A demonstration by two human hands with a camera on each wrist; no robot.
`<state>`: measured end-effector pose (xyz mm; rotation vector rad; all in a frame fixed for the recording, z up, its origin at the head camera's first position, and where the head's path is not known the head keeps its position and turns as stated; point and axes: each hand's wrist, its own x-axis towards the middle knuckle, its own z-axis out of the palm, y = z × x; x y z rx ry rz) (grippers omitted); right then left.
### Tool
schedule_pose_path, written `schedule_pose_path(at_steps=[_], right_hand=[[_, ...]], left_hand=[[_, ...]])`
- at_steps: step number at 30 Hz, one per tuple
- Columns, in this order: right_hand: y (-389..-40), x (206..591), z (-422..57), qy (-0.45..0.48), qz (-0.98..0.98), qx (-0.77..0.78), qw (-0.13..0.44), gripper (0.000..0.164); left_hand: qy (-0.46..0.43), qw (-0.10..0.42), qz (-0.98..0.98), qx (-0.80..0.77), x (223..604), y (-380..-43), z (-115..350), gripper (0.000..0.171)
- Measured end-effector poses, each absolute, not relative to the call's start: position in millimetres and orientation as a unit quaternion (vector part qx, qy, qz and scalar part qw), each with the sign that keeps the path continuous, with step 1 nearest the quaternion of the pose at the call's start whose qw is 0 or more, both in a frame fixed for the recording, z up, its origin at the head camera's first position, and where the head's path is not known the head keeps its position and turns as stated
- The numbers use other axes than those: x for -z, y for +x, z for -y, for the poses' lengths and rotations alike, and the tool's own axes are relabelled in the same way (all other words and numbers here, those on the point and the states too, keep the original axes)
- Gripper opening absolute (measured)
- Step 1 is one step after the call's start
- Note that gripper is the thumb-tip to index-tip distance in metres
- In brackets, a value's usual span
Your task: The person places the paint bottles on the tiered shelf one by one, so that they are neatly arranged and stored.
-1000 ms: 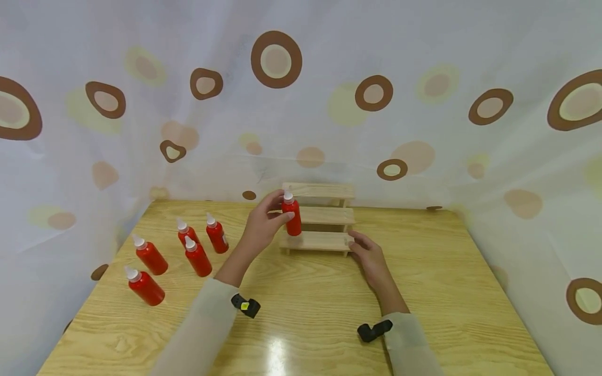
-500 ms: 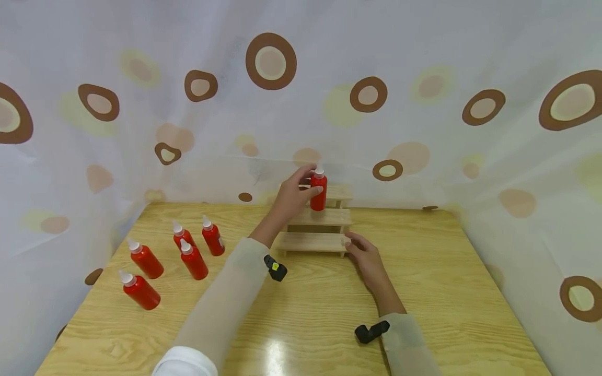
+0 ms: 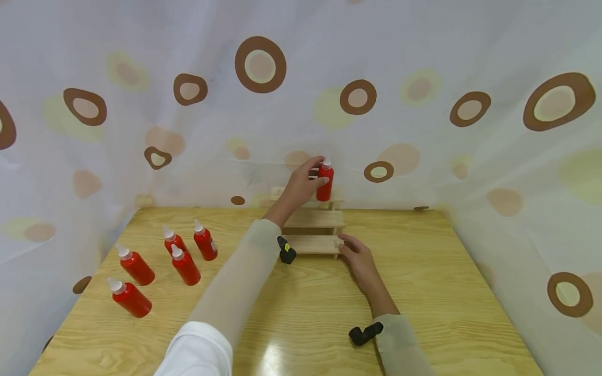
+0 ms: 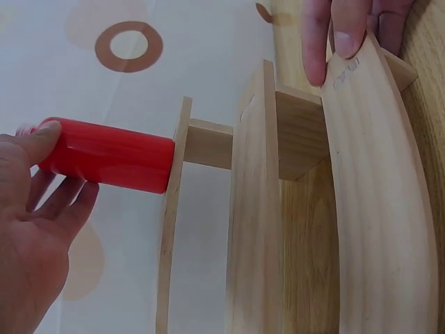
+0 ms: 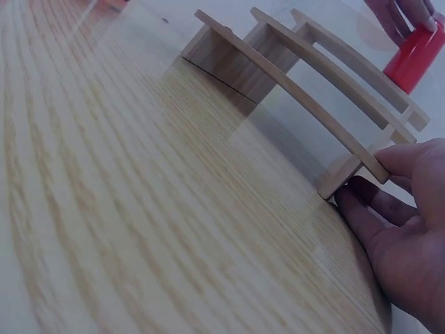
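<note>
A three-step wooden shelf [image 3: 312,244] stands at the back of the table. My left hand [image 3: 300,187] holds a red squeeze bottle [image 3: 325,188] with a pale nozzle upright at the right part of the top step. In the left wrist view the bottle's base [image 4: 163,167] meets that step's board [image 4: 171,229]. My right hand [image 3: 361,263] pinches the right end of the lowest step, the thumb above the board and fingers below it by the leg, as the right wrist view shows.
Several similar red bottles [image 3: 186,268] stand on the left side of the wooden table [image 3: 423,292]. A patterned white sheet [image 3: 301,120] hangs close behind the shelf and along both sides.
My left hand has carried the bottle up and to the right, from in front of the lower steps to the top step. The right hand has stayed at the lowest step's end.
</note>
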<state>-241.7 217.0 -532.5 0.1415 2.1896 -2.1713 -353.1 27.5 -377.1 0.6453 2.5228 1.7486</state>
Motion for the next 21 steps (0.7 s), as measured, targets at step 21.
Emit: schedule_pose_path(at_steps=[21], right_hand=[[-240,532,-218,0.037,-0.727,0.685,0.026,0.043]], left_hand=[[0.210,0.013,-0.789,-0.578,380,-370,-31,0.055]])
